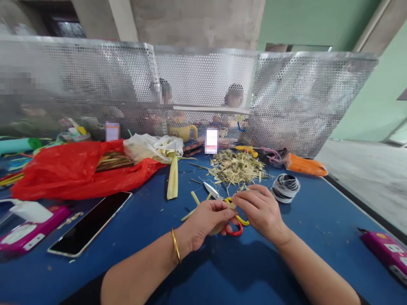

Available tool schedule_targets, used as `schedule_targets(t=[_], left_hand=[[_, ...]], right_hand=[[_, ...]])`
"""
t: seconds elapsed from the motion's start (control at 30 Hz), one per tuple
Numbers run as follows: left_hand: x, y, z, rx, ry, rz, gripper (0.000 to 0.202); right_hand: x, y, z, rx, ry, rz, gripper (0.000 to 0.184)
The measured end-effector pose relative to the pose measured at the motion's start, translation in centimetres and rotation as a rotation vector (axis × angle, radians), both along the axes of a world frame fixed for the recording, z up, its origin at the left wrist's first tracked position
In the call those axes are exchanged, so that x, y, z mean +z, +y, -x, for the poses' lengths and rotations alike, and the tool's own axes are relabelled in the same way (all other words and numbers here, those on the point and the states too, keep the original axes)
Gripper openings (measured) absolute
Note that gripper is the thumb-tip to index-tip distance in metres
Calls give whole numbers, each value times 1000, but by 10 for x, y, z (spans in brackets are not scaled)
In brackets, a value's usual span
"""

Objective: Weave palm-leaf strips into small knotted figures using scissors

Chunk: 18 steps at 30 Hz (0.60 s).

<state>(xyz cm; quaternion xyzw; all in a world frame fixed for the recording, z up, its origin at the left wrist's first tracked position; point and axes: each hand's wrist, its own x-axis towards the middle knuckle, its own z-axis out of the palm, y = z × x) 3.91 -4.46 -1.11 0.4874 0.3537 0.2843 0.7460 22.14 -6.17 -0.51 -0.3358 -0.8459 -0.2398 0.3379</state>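
Left hand (203, 222): thumb and fingers closed in a pinch, apparently on a small pale piece (232, 206); wrist low and to the left, gold bangle (175, 245) on it.
Right hand (262, 209): fingers bent, tips meeting your left fingertips at the same piece; whether they grip it or only steady it, you cannot tell from this view.
Pale piece: between the two sets of fingertips, mostly covered; its long axis is hidden; neither hand is clearly nearer.
Scissors (216, 192): just beneath and beyond your pinch; long axis slanting, blade tips away from you and to the left, yellow-and-red handles toward you and to the right; red loop right by your left fingers, so that hand looks the nearer; whether a finger sits inside the loop, unclear.
Cut strips (194, 197): a few on the blue table (152, 237), just left of the blades.
Trimmings heap (238, 166): straight beyond your hands, past the blade tips; pale, loose, spread flat.
Husk strip (172, 178): left of the heap, long axis pointing roughly toward you; well apart from both hands.
Spool (285, 188): beyond your right hand, near it; not touching.
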Motion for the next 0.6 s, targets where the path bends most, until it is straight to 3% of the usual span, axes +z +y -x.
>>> schedule_targets(t=[0.27, 0.43, 0.53, 0.6], left_hand=[[-5, 4, -1, 25, 23, -9, 25], [-8, 5, -4, 53, 55, -53, 26], [-9, 6, -4, 120, 46, -100, 21], [-9, 8, -2, 156, 59, -129, 19]], right_hand=[[-4, 4, 0, -110, 122, 125, 18], [-6, 2, 3, -94, 45, 148, 21], [-7, 4, -2, -258, 26, 177, 20], [-6, 7, -9, -421, 135, 251, 19]])
